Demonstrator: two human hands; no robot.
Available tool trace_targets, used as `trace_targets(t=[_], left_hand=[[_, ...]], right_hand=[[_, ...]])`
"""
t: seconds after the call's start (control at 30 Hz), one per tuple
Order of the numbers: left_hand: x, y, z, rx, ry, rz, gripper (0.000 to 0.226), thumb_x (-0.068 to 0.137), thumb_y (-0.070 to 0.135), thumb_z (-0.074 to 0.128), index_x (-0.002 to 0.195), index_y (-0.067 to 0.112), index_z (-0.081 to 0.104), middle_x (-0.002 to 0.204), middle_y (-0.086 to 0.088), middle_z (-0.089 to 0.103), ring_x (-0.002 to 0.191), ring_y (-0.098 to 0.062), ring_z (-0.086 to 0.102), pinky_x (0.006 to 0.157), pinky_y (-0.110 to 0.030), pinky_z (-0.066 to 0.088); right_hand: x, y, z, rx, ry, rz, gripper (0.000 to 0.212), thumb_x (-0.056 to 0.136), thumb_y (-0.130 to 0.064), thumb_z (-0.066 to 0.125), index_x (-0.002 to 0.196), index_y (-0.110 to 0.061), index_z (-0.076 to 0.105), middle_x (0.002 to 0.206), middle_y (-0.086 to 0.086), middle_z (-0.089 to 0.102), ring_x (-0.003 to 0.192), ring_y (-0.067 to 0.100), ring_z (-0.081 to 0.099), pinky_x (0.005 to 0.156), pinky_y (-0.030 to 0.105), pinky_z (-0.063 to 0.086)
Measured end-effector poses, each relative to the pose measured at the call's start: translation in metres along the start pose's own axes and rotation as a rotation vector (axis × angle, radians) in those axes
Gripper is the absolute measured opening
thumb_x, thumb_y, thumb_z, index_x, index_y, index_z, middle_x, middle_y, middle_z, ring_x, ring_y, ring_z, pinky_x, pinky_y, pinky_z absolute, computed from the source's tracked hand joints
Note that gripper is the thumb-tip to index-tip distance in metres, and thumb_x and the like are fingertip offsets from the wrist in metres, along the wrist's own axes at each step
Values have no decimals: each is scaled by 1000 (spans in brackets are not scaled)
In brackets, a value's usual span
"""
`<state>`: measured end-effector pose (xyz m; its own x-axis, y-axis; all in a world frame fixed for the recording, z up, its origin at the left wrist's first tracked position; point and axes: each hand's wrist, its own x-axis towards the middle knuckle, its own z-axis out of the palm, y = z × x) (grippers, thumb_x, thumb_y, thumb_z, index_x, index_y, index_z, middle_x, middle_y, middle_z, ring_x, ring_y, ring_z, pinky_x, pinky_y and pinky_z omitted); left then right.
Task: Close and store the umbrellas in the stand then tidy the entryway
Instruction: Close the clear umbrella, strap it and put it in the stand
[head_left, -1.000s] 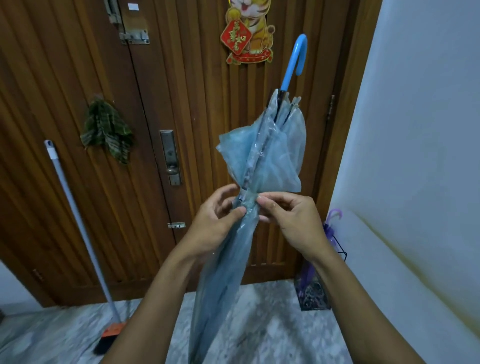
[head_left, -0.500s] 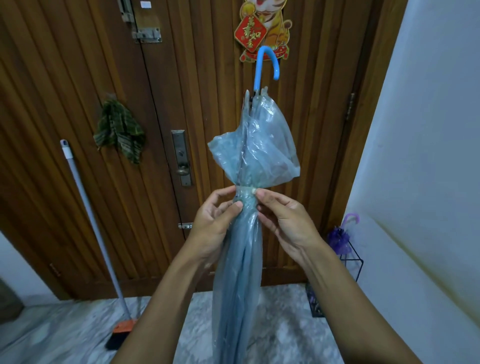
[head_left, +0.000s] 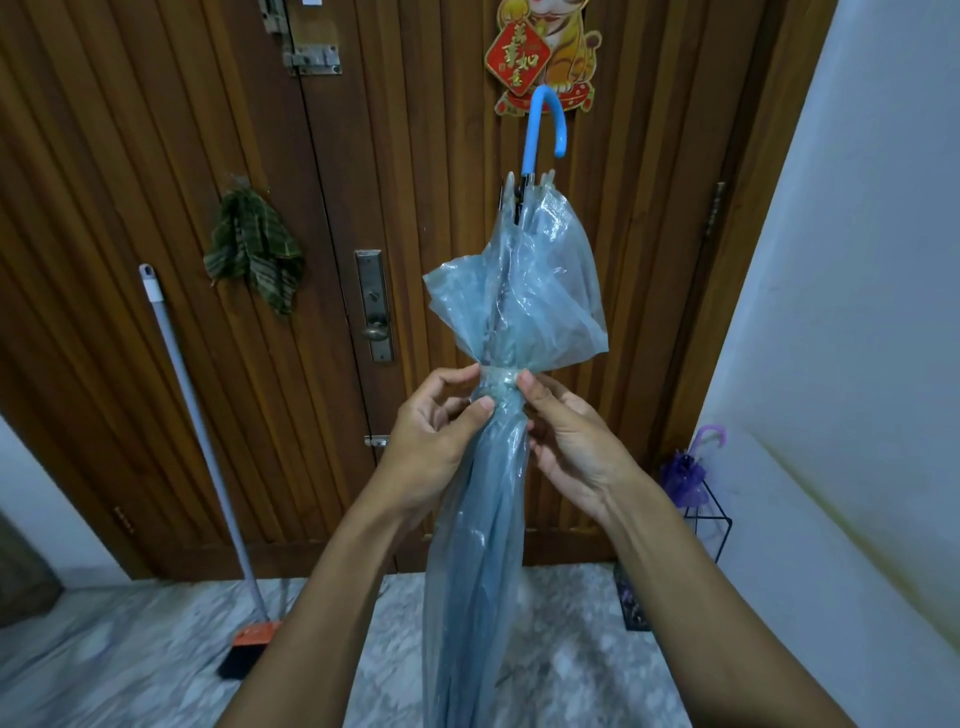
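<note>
You held the blue umbrella (head_left: 514, 301) folded and upright before the wooden door (head_left: 130, 208), its hooked handle (head_left: 543, 130) at the top and its tip below the frame's edge; your left hand (head_left: 441, 421) pinched the band (head_left: 500, 385) round its middle between thumb and fingers; your right hand (head_left: 571, 441) pressed its thumb on the same band, fingers curled behind the folds; the purple umbrella (head_left: 688, 470) stood in the wire stand (head_left: 706, 519) by the right wall; a broom (head_left: 210, 467) leaned against the door at left, near a hanging green cloth (head_left: 254, 249)
</note>
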<state>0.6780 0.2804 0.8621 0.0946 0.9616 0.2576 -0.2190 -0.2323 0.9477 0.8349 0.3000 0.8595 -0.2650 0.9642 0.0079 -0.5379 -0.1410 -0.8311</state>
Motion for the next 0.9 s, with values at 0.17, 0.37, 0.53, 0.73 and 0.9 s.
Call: trace_targets(t=[0.17, 0.37, 0.53, 0.73, 0.9], left_hand=[[-6, 0, 4, 45, -5, 10, 31, 92, 5, 61, 123, 10, 58, 106, -8, 74, 94, -15, 70, 77, -23, 55], [-9, -4, 16, 66, 12, 35, 30, 92, 5, 61, 121, 9, 60, 115, -9, 71, 101, -15, 69, 80, -21, 54], [-6, -7, 29, 40, 59, 57, 25, 94, 3, 58, 117, 14, 58, 104, -3, 73, 91, -7, 71, 72, -17, 54], [5, -16, 39, 119, 197, 81, 26, 93, 10, 63, 115, 24, 60, 101, 4, 72, 87, -2, 71, 70, -17, 56], [30, -16, 27, 114, 93, 9, 17, 97, 20, 57, 103, 26, 72, 111, 4, 73, 109, -18, 67, 89, -38, 55]], right_hand=[[-6, -4, -2, -79, -24, 6, 58, 77, -33, 76, 126, -5, 62, 96, 3, 68, 65, 6, 54, 69, 23, 46], [-9, -5, -4, -38, -28, -88, 47, 81, -22, 70, 122, -1, 61, 112, 15, 72, 97, 24, 70, 79, 30, 60], [-16, -8, -2, -172, 91, -127, 39, 86, -26, 72, 118, -5, 65, 111, 11, 74, 103, 23, 71, 87, 33, 57], [-19, 2, -4, -412, 256, -353, 28, 89, -24, 70, 114, -13, 63, 100, 3, 76, 90, 9, 73, 73, 18, 56], [-2, -8, -23, -613, 148, -429, 40, 87, -12, 72, 125, -21, 61, 119, -3, 68, 111, 4, 65, 95, 25, 53]])
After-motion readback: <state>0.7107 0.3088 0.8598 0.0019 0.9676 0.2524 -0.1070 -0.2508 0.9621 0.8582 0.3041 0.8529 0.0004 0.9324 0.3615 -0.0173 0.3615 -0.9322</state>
